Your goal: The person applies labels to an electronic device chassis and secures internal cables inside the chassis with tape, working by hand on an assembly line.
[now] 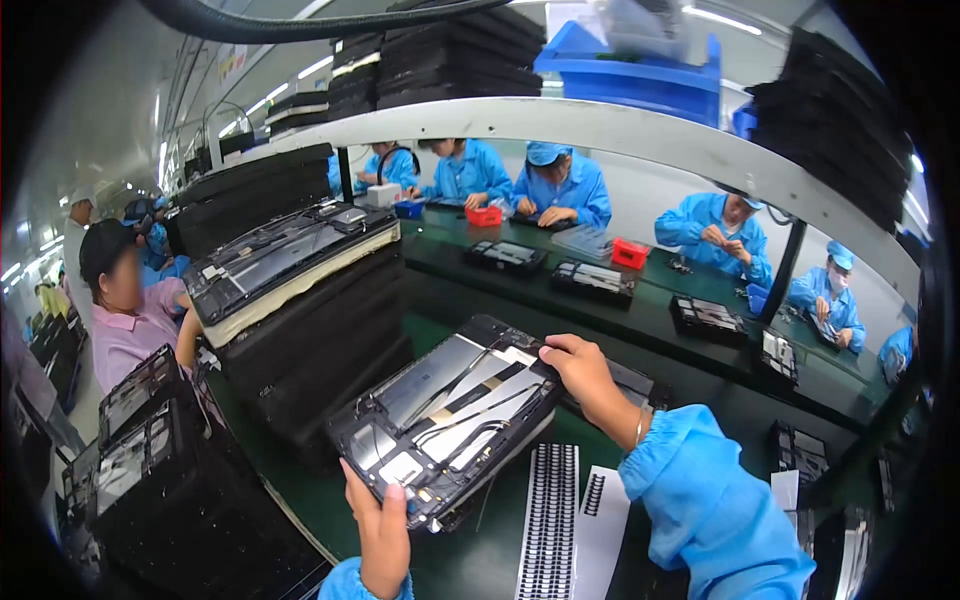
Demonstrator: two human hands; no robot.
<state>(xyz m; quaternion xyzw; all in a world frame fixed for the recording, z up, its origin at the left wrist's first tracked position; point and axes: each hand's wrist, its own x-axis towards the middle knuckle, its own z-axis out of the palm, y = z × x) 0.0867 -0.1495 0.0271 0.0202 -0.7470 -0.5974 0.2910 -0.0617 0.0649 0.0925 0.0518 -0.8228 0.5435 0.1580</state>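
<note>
I hold an opened tablet body (pixel 425 385) over the green bench, tilted, with its inside facing up. Silver battery panels, black ribbon cables and a small white label show in it. A pale layer shows along its lower edge; whether more bodies lie beneath, I cannot tell. My left hand (pixel 382 530) grips the near left corner, thumb on top. At the far right corner my right hand (pixel 592 385) is closed on the edge, its thumb over the top. The undersides and most of the fingers below are hidden.
A tall pile of black foam trays (pixel 310 350) stands left, tablet bodies (pixel 285 255) on top. A strip sheet of small black parts (pixel 550 520) lies near me. Beyond, a green conveyor (pixel 490 235) carries tablet bodies past several workers in blue. A person in pink (pixel 135 310) stands left.
</note>
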